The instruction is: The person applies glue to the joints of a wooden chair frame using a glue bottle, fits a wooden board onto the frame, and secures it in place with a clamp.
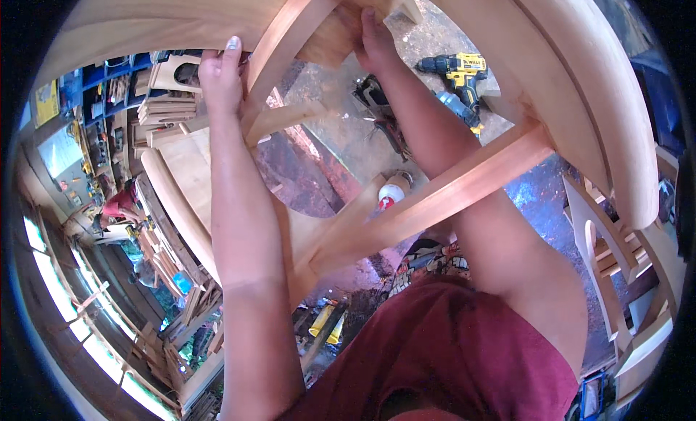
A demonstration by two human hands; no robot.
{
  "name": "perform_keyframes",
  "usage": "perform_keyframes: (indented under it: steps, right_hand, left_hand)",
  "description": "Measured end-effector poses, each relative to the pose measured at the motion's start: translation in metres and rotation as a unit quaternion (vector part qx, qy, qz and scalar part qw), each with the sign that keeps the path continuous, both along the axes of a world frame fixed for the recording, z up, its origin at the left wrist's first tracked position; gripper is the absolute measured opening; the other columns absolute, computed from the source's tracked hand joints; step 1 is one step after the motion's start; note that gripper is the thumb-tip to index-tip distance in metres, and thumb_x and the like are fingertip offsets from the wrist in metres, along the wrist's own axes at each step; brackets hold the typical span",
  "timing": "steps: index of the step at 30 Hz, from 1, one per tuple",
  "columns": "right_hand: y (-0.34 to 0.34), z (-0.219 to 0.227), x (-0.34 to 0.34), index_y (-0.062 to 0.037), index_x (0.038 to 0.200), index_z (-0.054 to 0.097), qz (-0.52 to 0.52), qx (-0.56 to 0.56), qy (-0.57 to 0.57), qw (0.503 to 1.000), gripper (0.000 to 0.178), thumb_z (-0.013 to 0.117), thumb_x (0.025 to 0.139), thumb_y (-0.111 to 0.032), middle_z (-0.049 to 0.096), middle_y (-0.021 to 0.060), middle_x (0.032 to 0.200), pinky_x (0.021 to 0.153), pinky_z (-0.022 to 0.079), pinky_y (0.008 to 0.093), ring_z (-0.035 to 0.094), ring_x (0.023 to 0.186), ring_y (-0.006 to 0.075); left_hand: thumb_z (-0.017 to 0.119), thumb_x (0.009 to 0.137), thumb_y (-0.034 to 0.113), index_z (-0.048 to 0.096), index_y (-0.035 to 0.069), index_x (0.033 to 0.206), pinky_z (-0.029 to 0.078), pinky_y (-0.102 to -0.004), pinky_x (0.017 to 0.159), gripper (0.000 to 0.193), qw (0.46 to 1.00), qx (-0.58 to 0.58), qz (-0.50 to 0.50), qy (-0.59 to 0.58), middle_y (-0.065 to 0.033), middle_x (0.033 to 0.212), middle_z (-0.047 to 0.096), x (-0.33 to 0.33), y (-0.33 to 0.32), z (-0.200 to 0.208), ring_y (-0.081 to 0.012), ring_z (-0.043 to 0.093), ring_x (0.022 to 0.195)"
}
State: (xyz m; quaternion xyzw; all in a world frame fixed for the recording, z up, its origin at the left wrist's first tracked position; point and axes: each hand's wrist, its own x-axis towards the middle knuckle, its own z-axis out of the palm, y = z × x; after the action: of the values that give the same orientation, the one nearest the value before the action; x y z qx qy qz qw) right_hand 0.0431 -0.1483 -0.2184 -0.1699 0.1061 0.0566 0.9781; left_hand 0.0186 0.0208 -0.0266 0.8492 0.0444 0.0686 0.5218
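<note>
A large pale wooden furniture frame surrounds both my arms. My left hand (pixel 221 76) grips the lower edge of its broad curved panel (pixel 167 22), the thumb resting on the face and the fingers partly hidden. A curved wooden rail (pixel 290 26) runs just right of that hand. Farther right, my right hand (pixel 375 45) is closed round the edge of a brown wooden board (pixel 330 40); most of its fingers are hidden behind the wood. A straight crosspiece (pixel 435 192) passes over my right forearm and meets a thick rounded side piece (pixel 580 80).
On the floor lie a yellow-and-black cordless drill (pixel 460 69), a blue power tool (pixel 458 110) and a white bottle with red (pixel 390 195). Stacked wooden parts (pixel 167 109) fill shelves at left. Another person (pixel 123 203) bends over there. Cut wooden panels (pixel 594 240) stand at right.
</note>
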Motion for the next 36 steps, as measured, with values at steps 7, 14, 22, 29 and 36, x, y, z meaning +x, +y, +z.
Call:
perform_keyframes:
  steps: [7,14,22,29,36]
  right_hand:
    - [-0.056,0.001,-0.053,-0.004,0.12,0.046,0.116,-0.24,0.087,0.96,0.053,0.055,0.087,-0.045,0.052,0.0087,0.11,0.081,0.046,0.0333,0.054,0.095,0.0162]
    - [-0.101,-0.014,-0.197,-0.0004,0.11,0.05,0.051,-0.467,0.008,0.882,0.034,0.061,0.087,-0.022,0.058,0.0054,0.087,0.072,0.046,0.0254,0.054,0.078,0.011]
    - [-0.054,-0.018,-0.091,-0.0048,0.12,0.048,0.086,-0.467,0.024,0.88,0.044,0.055,0.09,-0.036,0.057,0.0078,0.096,0.077,0.047,0.0283,0.054,0.084,0.0116]
    - [-0.015,-0.003,-0.002,-0.007,0.127,0.041,0.085,0.049,0.036,0.995,0.058,0.054,0.087,-0.046,0.051,0.0072,0.123,0.091,0.042,0.0377,0.05,0.109,0.0209]
    - [0.002,0.012,-0.002,-0.0067,0.125,0.043,0.007,0.054,-0.003,0.999,0.051,0.061,0.086,-0.033,0.052,0.0072,0.122,0.099,0.039,0.039,0.05,0.112,0.0217]
  left_hand:
    - [0.059,0.089,0.029,0.052,-0.003,0.109,0.049,-0.0269,0.07,0.039,0.998,-0.05,-0.012,-0.021,-0.0107,0.096,0.061,0.003,0.001,-0.011,-0.0155,0.059,0.081]
    - [0.056,0.09,0.026,0.046,-0.003,0.115,0.05,-0.0331,0.08,0.039,0.994,-0.103,0.006,0.023,-0.0129,0.102,0.06,0.002,-0.003,0.001,-0.0218,0.06,0.093]
    - [0.055,0.091,0.023,0.046,0.0,0.117,0.05,-0.0323,0.08,0.036,0.991,-0.134,-0.021,-0.01,-0.0114,0.107,0.057,-0.002,-0.01,0.0,-0.0203,0.059,0.093]
    - [0.054,0.092,0.026,0.049,-0.001,0.115,0.046,-0.0281,0.078,0.036,0.996,-0.085,-0.014,0.0,-0.0086,0.102,0.059,0.004,0.002,-0.013,-0.0155,0.056,0.09]
    - [0.055,0.09,0.033,0.047,-0.001,0.116,0.05,-0.0323,0.075,0.043,0.997,-0.062,-0.039,-0.029,-0.01,0.103,0.059,0.002,-0.003,-0.001,-0.0189,0.06,0.087]
